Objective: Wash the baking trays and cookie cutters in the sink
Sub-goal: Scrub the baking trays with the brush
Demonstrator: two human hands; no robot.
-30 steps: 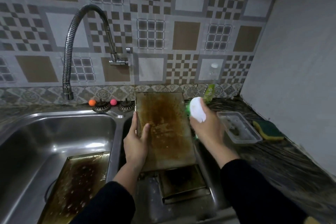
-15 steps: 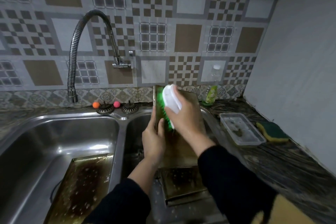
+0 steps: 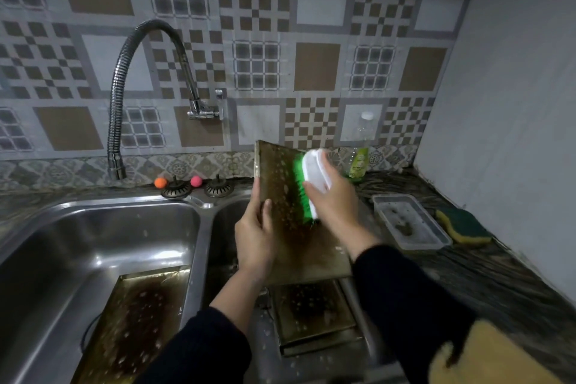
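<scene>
Left hand (image 3: 254, 240) gripping stained baking tray (image 3: 280, 196) by its left edge, thumb on the face, tray tilted up over rt basin of sink (image 3: 199, 227). Right hand (image 3: 335, 206) curled round white scrub brush (image 3: 314, 178), green bristles pressed on tray face. 2nd tray (image 3: 134, 324) leaning in left basin, 3rd tray (image 3: 311, 312) flat under the held one. Sponge (image 3: 464, 224) and plastic tub (image 3: 408, 221) on bench at rt.

Two bare hands, left hand (image 3: 254, 237) and right hand (image 3: 335, 206), below centre of the frame. Long black sleeves (image 3: 402, 296) pushed up, wrists and left forearm uncovered.
</scene>
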